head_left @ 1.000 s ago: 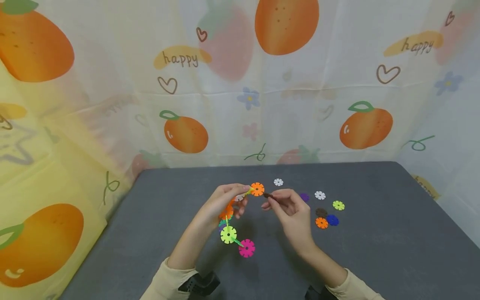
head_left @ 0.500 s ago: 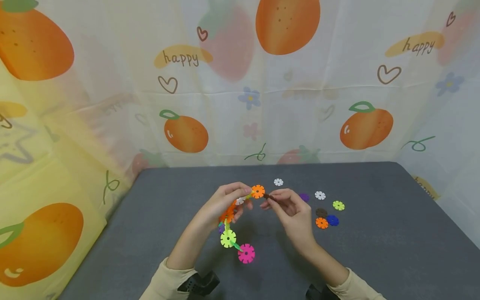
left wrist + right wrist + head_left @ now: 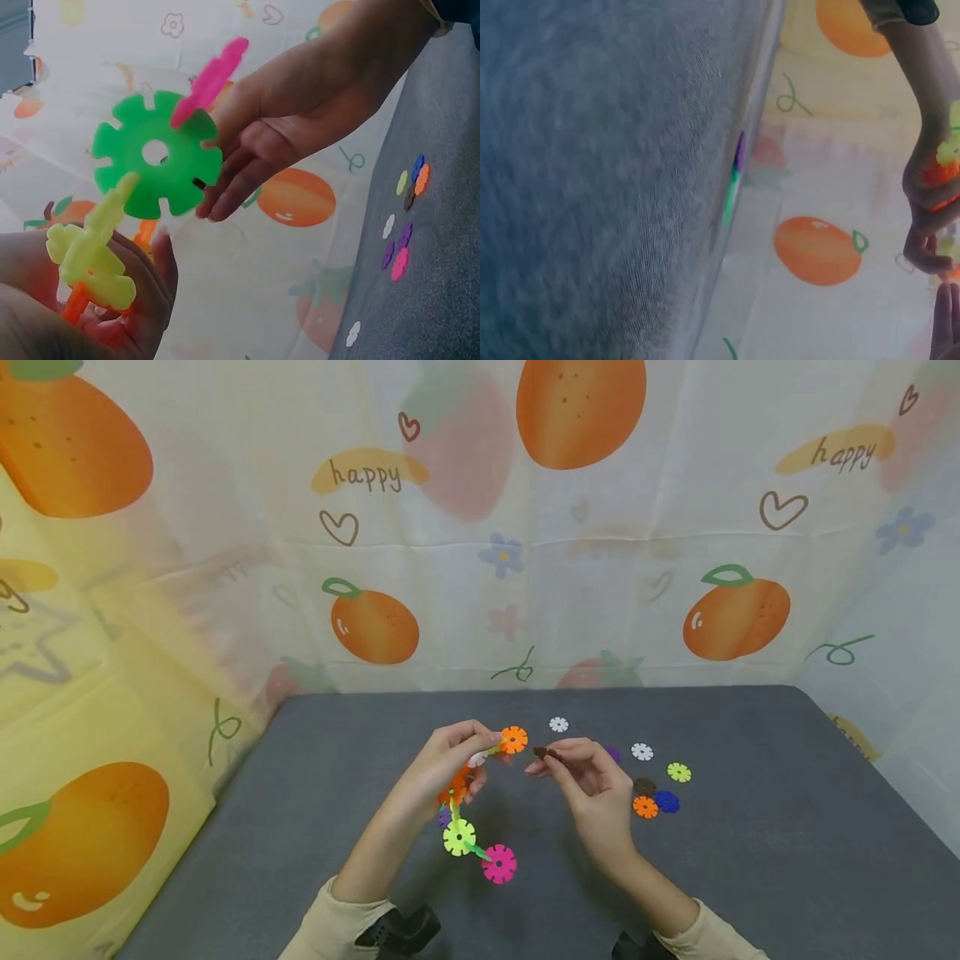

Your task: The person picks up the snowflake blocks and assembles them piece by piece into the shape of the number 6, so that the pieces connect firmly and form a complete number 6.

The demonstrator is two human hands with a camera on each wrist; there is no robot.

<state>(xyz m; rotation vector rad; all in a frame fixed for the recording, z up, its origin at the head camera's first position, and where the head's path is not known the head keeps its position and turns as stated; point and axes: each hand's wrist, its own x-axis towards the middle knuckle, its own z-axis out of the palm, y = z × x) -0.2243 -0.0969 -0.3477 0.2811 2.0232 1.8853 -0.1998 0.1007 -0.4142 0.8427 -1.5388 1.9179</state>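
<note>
My left hand pinches a chain of linked, notched plastic snowflake discs close to its upper end, where an orange disc sticks out past the fingertips. The chain hangs below the palm through orange and a yellow-green disc to a pink disc at the low end. A green disc joins those last two in the left wrist view. Between thumb and fingers, my right hand holds a brown disc edge-on, a small gap away from the orange one. Fingers cover part of the chain.
Loose discs lie on the grey table to the right: white, yellow-green, blue, orange, brown and purple. Another white disc lies farther back. A fruit-print cloth hangs behind the table.
The brown disc, earlier right at the orange disc's edge, now stands slightly apart as my right hand has shifted a little to the right. The chain's hanging end swayed slightly.
</note>
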